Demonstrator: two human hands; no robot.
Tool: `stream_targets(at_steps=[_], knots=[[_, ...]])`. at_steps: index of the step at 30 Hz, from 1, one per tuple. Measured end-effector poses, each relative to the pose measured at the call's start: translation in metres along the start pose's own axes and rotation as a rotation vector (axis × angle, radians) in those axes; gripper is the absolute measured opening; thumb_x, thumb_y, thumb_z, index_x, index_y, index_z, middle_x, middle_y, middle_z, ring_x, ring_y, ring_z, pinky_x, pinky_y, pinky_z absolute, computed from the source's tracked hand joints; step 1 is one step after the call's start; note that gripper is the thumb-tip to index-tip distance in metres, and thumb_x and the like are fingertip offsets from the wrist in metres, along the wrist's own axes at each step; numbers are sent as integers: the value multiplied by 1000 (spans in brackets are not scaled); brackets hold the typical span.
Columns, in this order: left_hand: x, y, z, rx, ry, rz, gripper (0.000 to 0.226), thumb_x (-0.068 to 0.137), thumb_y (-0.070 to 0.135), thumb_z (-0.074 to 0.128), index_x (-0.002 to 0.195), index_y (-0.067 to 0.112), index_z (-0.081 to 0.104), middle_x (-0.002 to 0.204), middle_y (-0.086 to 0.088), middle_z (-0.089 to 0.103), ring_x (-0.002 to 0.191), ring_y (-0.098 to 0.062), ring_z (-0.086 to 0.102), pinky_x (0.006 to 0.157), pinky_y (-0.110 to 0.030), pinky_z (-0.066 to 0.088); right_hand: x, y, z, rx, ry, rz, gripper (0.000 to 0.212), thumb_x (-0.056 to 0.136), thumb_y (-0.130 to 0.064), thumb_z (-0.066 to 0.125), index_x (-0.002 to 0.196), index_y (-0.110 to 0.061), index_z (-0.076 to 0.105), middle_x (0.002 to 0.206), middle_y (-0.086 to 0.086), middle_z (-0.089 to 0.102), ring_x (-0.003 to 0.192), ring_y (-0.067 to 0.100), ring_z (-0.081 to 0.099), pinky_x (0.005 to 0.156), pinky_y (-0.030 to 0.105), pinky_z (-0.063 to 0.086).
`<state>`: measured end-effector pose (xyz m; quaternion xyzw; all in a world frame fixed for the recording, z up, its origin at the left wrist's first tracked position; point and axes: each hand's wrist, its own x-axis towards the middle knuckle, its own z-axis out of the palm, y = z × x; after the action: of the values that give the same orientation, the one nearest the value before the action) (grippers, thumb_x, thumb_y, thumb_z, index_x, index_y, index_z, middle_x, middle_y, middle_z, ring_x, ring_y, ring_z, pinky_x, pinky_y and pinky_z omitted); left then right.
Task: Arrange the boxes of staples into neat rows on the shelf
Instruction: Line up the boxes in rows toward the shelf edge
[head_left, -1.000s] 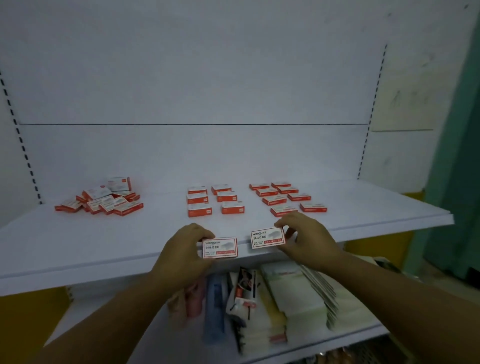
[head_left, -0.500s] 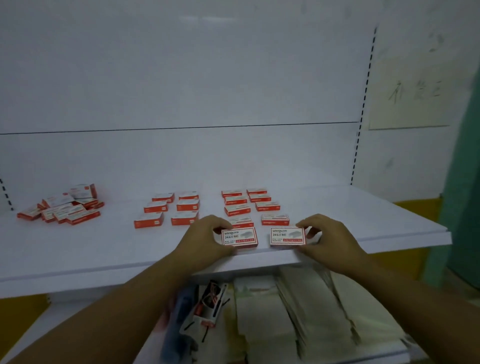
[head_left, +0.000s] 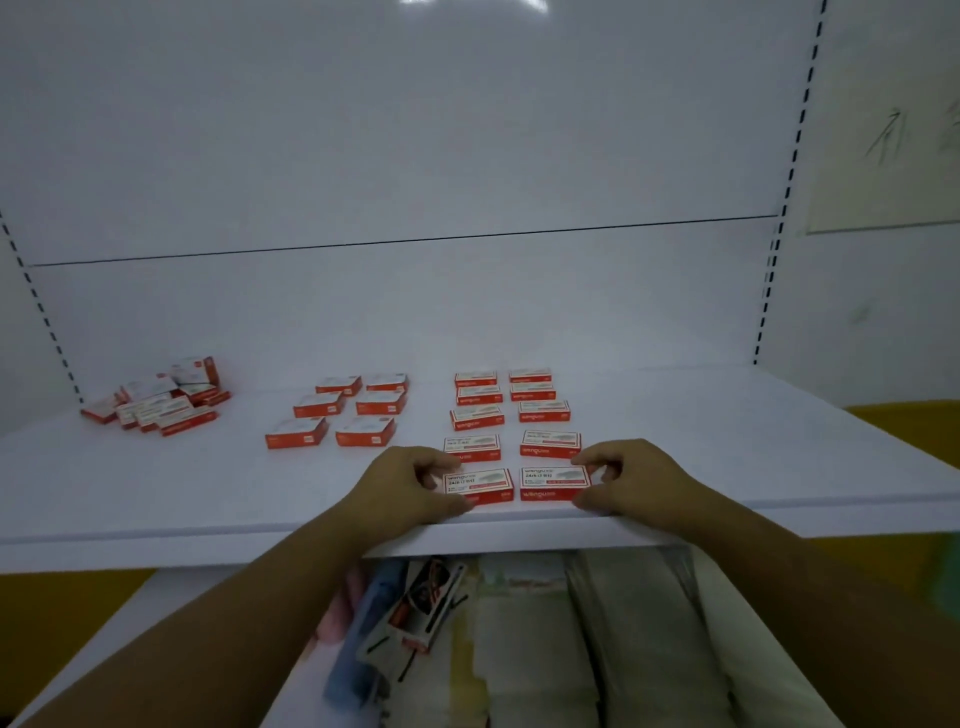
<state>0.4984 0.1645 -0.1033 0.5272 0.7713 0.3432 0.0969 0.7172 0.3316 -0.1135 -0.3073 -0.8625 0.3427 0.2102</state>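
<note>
Two red and white staple boxes lie flat side by side near the front edge of the white shelf (head_left: 156, 499). My left hand (head_left: 405, 488) grips the left box (head_left: 480, 484) at its left end. My right hand (head_left: 631, 480) grips the right box (head_left: 551, 482) at its right end. Behind them two columns of boxes (head_left: 511, 415) run toward the back wall. To the left stands a group of thicker stacked boxes (head_left: 353, 410) in two columns. A loose heap of boxes (head_left: 161, 397) sits at the far left.
The shelf's back panel (head_left: 415, 156) is plain white, with slotted uprights at both sides. Below the shelf, a lower shelf holds stacked paper packs (head_left: 571, 649) and carded stationery (head_left: 415, 608). Yellow wall shows at the lower left and right.
Both hands carried their boxes from in front of the shelf edge onto the shelf, setting them down in line with the two right columns. The camera view shifted right and closer.
</note>
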Motion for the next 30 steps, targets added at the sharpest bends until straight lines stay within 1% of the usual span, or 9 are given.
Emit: stream_targets(at_steps=[5,7,9,11,13,17,23,26,30], knots=[[0,1,-5,-5,-46,2,57,66,47,75,117,31,56,96,18,56,85,-5,55,63,-12,39,-7,-2,7,-107,82,-9,54,76,-42,70,125,-28,51,105,-15,50,79,2,50,66,12,40],[-2,-4,-20,118,-30,23,53,72,56,65,117,30,55,98,18,54,83,-3,53,64,-15,39,-13,-5,7,-145,159,-26,53,77,-48,66,123,-27,51,108,-12,52,81,2,50,67,12,39],[-4,-13,-45,274,-31,37,55,78,59,56,123,28,52,106,12,54,89,-4,51,73,-20,41,-13,-17,9,-237,285,-43,47,80,-48,63,119,-25,54,114,-7,57,87,3,49,76,18,42],[-6,-26,-76,396,-37,39,57,80,59,52,127,27,49,123,4,53,105,-12,51,88,-28,42,-4,-44,16,-296,359,-42,44,82,-46,61,119,-24,55,122,-3,57,98,9,51,86,28,43],[-9,-42,-107,493,-38,32,61,81,60,50,132,27,44,139,1,45,121,-17,44,100,-34,37,8,-82,31,-327,305,-29,48,83,-47,58,125,-25,51,134,-1,51,115,17,50,97,36,41],[-28,-84,-166,523,-61,1,68,82,62,47,139,28,31,151,2,28,137,-18,27,111,-38,24,36,-164,89,-482,58,-104,63,84,-54,53,139,-30,34,152,-2,28,138,22,28,112,42,24],[-74,-173,-263,559,-14,-76,71,82,64,43,142,29,26,154,3,19,140,-17,19,115,-39,19,59,-265,186,-510,-64,-264,66,85,-54,50,142,-33,24,156,-3,15,142,21,16,114,43,16],[-88,-208,-297,541,7,-78,70,83,63,42,142,31,25,154,6,19,140,-15,19,114,-42,22,68,-293,220,-558,-84,-288,66,87,-54,48,143,-33,21,157,-2,10,143,22,12,114,43,15],[-94,-247,-327,542,26,-123,69,85,60,43,142,28,25,154,4,20,139,-15,22,114,-38,23,87,-318,252,-613,-116,-297,66,88,-54,46,144,-32,19,157,-2,7,144,21,7,115,43,12]])
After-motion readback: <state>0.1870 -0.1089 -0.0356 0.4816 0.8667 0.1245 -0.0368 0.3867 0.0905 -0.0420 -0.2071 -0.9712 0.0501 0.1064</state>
